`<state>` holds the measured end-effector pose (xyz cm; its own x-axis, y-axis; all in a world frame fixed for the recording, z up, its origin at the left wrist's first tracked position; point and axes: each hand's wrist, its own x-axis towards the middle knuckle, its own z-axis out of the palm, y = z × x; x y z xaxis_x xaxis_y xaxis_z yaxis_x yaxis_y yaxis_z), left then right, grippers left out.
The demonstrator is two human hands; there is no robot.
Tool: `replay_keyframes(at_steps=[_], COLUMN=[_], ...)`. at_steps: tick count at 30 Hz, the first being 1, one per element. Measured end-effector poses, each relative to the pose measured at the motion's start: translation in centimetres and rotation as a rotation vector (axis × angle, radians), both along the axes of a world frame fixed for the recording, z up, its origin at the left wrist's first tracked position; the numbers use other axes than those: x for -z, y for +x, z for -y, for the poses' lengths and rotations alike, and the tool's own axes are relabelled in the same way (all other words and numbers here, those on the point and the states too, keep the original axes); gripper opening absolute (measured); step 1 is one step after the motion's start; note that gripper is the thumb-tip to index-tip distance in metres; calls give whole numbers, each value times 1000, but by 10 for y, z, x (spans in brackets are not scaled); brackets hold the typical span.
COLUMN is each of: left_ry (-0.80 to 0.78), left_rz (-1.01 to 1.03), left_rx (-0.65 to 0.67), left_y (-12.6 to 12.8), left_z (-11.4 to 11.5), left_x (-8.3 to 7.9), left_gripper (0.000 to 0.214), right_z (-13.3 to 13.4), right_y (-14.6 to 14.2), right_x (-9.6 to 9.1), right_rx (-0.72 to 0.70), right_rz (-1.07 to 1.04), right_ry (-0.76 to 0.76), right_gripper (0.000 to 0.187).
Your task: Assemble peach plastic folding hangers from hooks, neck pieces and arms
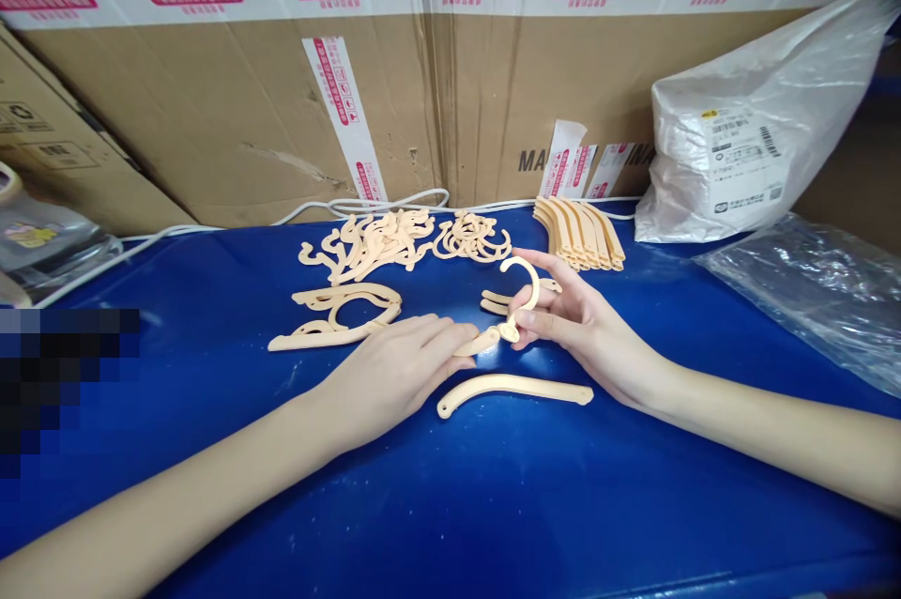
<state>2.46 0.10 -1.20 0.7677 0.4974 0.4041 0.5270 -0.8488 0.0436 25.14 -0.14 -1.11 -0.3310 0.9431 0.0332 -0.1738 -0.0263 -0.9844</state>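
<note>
A glossy, deep-blue table (450,505) fills the lower part of the view. Behind it stands a broad brown cardboard box (253,92), crossed near the top by a wide white strip of tape (267,3) with red print. At the right sits a bulging, translucent white plastic bag (710,111) with a printed label, and in front of it lies a crumpled sheet of clear plastic film (809,289).

The left hand (415,357) and the right hand (581,308) come together over the middle of the table. Beyond the left hand lies a folded cream frame of curved arms (352,333). Farther back are a jumbled heap of cream S-shaped pieces (384,247), a neat row of curved cream bars (581,233) and a smaller heap of cream C-shaped hooks (470,233). Nearest the person, a single bowed cream bar (513,383) with a hole at its end lies just below the hands.

The left fingers are closed around a cream bar (482,342), only its holed end showing. The right fingers pinch a cream question-mark hook (533,284) by its rounded base, right beside that end; whether the two are joined cannot be told.
</note>
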Motion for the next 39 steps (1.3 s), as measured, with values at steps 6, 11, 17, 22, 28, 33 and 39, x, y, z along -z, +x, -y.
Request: replay_keyframes(at_steps=[6,11,17,22,28,33,39], left_ry=[-17,73,92,-14,-14,41,87], left_rz=[35,46,39,46,63,69,14], left_rx=[37,76,87,93,105,123,109], left_y=[0,3,3,2,2,2,1], left_z=[-1,0,0,0,1,0,0], left_x=[2,-2,-3,-2,-4,-2,-2], left_gripper=[21,26,29,24,23,25,28], right_z=[-1,-1,-3,-4,-5,-5,-3], right_y=[2,2,2,6,8,8,7], right_x=[2,2,-1,-2,-2,0,2], right_rx=[-35,-20,-47,-91,-142,-176,-121], right_rz=[18,32,14,-41,-34,-2,43], right_ry=[0,-4,-21,-80,-69,-16,9], right_gripper=[56,55,54,56,56,55,53])
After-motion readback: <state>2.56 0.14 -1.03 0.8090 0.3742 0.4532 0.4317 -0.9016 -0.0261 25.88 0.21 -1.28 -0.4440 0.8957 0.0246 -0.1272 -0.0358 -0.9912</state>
